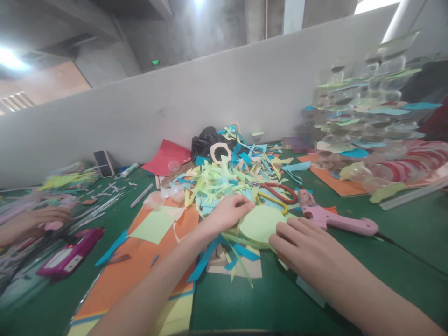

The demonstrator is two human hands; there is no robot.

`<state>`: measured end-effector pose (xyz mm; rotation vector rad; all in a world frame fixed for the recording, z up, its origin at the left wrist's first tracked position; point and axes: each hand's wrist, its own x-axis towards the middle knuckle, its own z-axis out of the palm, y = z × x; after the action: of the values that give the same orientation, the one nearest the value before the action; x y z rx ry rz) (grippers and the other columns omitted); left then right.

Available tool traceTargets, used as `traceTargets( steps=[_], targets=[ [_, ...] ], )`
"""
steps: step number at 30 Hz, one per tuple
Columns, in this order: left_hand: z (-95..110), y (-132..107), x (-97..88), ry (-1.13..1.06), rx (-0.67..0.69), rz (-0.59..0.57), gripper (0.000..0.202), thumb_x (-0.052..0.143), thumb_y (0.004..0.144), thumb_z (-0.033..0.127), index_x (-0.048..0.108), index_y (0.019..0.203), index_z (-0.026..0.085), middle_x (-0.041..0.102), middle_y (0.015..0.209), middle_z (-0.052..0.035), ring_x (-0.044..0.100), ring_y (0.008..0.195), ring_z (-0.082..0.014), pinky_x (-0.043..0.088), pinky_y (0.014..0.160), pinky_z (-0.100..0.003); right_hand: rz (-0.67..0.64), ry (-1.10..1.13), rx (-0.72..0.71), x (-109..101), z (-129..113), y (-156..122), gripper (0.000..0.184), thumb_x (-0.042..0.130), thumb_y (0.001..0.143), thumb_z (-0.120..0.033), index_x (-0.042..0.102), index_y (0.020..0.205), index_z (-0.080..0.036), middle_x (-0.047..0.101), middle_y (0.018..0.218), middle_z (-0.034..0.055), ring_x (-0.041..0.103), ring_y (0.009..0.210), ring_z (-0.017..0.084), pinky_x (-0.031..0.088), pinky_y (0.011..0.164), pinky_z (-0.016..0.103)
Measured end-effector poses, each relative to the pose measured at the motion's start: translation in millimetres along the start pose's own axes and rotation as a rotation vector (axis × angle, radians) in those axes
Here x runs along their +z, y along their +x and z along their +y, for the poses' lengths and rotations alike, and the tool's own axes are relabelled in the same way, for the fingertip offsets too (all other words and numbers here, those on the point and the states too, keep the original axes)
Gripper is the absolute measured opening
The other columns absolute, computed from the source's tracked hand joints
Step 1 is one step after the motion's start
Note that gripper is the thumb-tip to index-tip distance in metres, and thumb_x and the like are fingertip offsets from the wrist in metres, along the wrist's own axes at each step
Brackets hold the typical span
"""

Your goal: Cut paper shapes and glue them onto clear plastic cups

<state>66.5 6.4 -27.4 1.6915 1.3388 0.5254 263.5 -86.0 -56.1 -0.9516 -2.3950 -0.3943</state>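
A pale green paper disc [261,225] lies between my two hands, above a heap of paper offcuts. My left hand [229,212] pinches its upper left edge, thumb and fingers together. At the disc's lower right edge, my right hand [303,242] has its fingers curled and closed on the rim; the thumb is hidden. Just behind the disc are scissors with red and yellow handles [280,195], partly covered. To the right lies a pink glue gun [336,219] with its cord trailing right.
Paper scraps [224,179] spread ahead, before a black bag [206,142]. Orange sheets [140,266] lie at left, with a green square [153,225] on top. Stacked clear cups and discs [367,112] stand right. A magenta device [70,252] and another person's hand [42,219] are far left.
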Motion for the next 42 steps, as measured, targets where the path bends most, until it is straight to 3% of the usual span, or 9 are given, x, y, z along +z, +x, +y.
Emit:
traceTargets(
  steps=[14,17,20,24,27,31,34,39,42],
  targets=[
    [-0.5,-0.8,-0.7,-0.006,-0.002,0.018,0.025,0.06,0.081,0.043,0.062,0.078,0.018,0.046,0.059,0.0043,0.037,0.049,-0.0094,0.027,0.046,-0.022,0.002,0.018,0.029,1.0,0.0,-0.6,0.027,0.05,0.08,0.003,0.04,0.076,-0.021,0.042,0.074,-0.0017,0.037,0.067,0.018,0.022,0.062,0.034],
    [0.1,-2.0,-2.2,-0.028,0.005,0.018,0.026,0.056,0.083,0.044,0.064,0.082,0.018,0.05,0.064,0.0032,0.039,0.052,-0.0101,0.029,0.048,-0.022,0.007,0.0,0.04,-2.3,1.4,-0.7,0.021,0.049,0.088,-0.004,0.045,0.076,-0.021,0.046,0.073,-0.0008,0.039,0.066,0.019,0.024,0.062,0.034],
    [3.9,-6.1,-3.7,-0.046,0.036,0.099,0.031,0.049,0.088,0.044,0.068,0.091,0.019,0.053,0.069,0.0014,0.044,0.058,-0.0122,0.032,0.052,-0.023,0.011,-0.038,0.018,-15.0,6.5,2.2,0.021,0.044,0.097,-0.013,0.053,0.079,-0.021,0.055,0.075,0.0012,0.047,0.069,0.02,0.031,0.065,0.035],
    [11.7,-14.9,-4.3,-0.067,0.084,0.288,0.033,0.045,0.092,0.04,0.07,0.096,0.019,0.056,0.075,-0.0008,0.049,0.068,-0.015,0.04,0.062,-0.025,0.073,-0.119,0.007,-30.8,11.6,16.2,0.029,0.035,0.102,-0.015,0.063,0.1,-0.016,0.07,0.103,0.0088,0.061,0.101,0.024,0.042,0.086,0.04],
    [14.0,-19.7,-5.9,-0.109,0.135,0.376,0.034,0.044,0.094,0.04,0.071,0.098,0.02,0.058,0.08,-0.0015,0.051,0.072,-0.0155,0.044,0.07,-0.026,0.085,-0.164,0.021,-22.2,7.3,26.0,0.044,0.031,0.105,-0.031,0.056,0.13,-0.006,0.061,0.135,0.0151,0.052,0.128,0.029,0.042,0.103,0.045],
    [10.0,-20.7,-10.8,-0.174,0.169,0.398,0.033,0.043,0.095,0.041,0.068,0.096,0.021,0.058,0.078,-0.0011,0.052,0.072,-0.0157,0.044,0.069,-0.026,-0.005,-0.158,0.001,5.5,-3.8,25.1,0.063,0.025,0.105,-0.049,0.055,0.135,-0.002,0.055,0.143,0.017,0.052,0.132,0.028,0.051,0.1,0.043],
    [7.4,-20.8,-14.0,-0.185,0.162,0.379,0.029,0.043,0.094,0.041,0.064,0.093,0.021,0.061,0.087,-0.0025,0.054,0.074,-0.0154,0.044,0.068,-0.026,-0.067,-0.175,0.027,11.4,-2.1,22.7,0.069,0.025,0.103,-0.055,0.053,0.138,-0.002,0.052,0.145,0.0177,0.051,0.133,0.029,0.053,0.098,0.043],
    [6.5,-26.9,-11.3,-0.04,0.083,0.136,0.041,0.043,0.091,0.06,0.057,0.091,0.021,0.062,0.082,-0.0017,0.053,0.06,-0.0148,0.039,0.055,-0.027,-0.077,-0.336,0.13,-17.3,31.0,42.3,0.056,0.034,0.104,-0.042,0.048,0.142,-0.003,0.051,0.145,0.0202,0.05,0.133,0.031,0.048,0.103,0.048],
    [6.2,-32.8,-6.9,0.131,0.105,0.095,0.047,0.051,0.085,0.065,0.056,0.106,0.023,0.066,0.092,-0.0031,0.059,0.07,-0.018,0.041,0.06,-0.027,-0.337,-0.422,0.202,-34.1,48.3,66.5,0.032,0.048,0.096,-0.013,0.064,0.122,-0.008,0.064,0.129,0.02,0.062,0.116,0.033,0.052,0.09,0.044]
  ],
)
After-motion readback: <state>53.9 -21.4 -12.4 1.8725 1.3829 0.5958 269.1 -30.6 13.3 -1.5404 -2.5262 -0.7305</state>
